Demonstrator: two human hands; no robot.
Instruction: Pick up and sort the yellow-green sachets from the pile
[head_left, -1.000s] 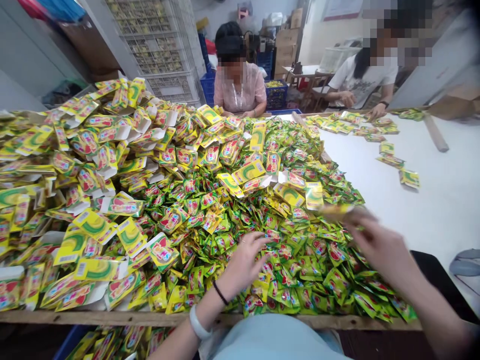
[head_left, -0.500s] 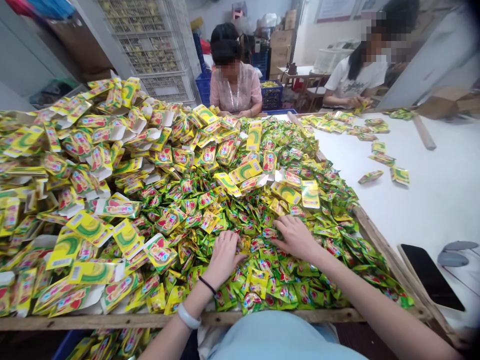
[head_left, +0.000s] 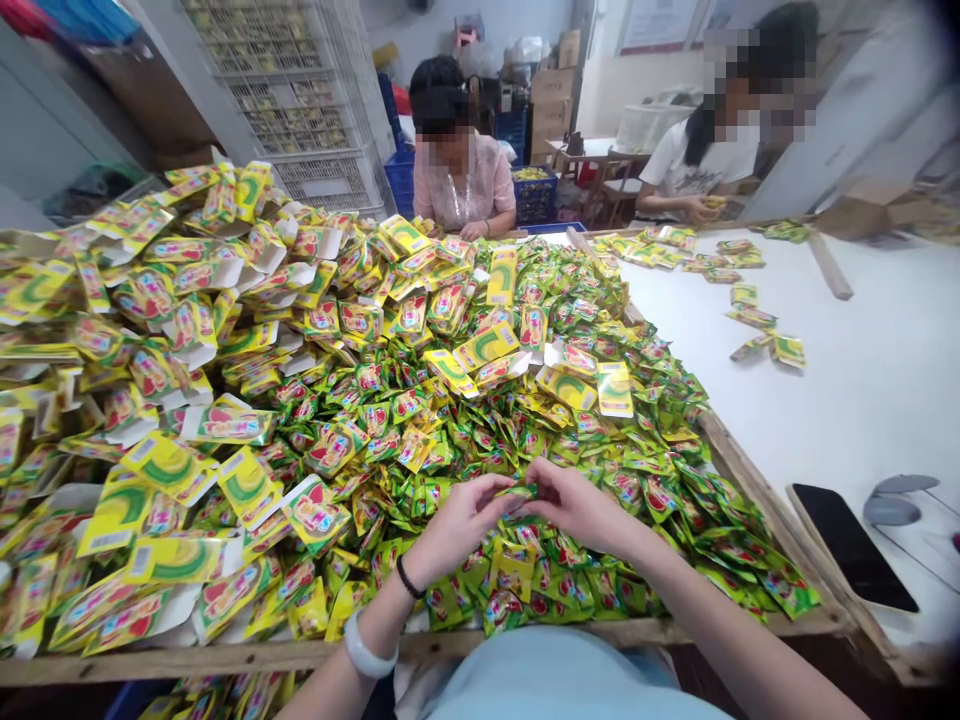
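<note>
Close together over the heap of small green packets (head_left: 555,575), my hands meet at one green candy packet (head_left: 523,492). Thumb and fingers of my left hand (head_left: 466,520) are closed at its left end. My right hand (head_left: 581,508) pinches it from the right. Part of the packet is hidden by the fingers, so I cannot tell whether more than one is held. A yellow packet (head_left: 513,568) lies on the heap just below the hands. Flat yellow boxes (head_left: 615,388) rest on the packets farther back.
A tall pile of yellow boxes (head_left: 247,485) fills the left side. Wooden edging (head_left: 739,465) borders the heap. To the right, a phone (head_left: 851,545) and glasses (head_left: 892,500) lie on the white table (head_left: 750,420). Two people (head_left: 465,185) work across from me.
My hands have come together from apart on the heap and now hold a green packet between them. The view has shifted slightly. At back right, the co-worker's hands have moved.
</note>
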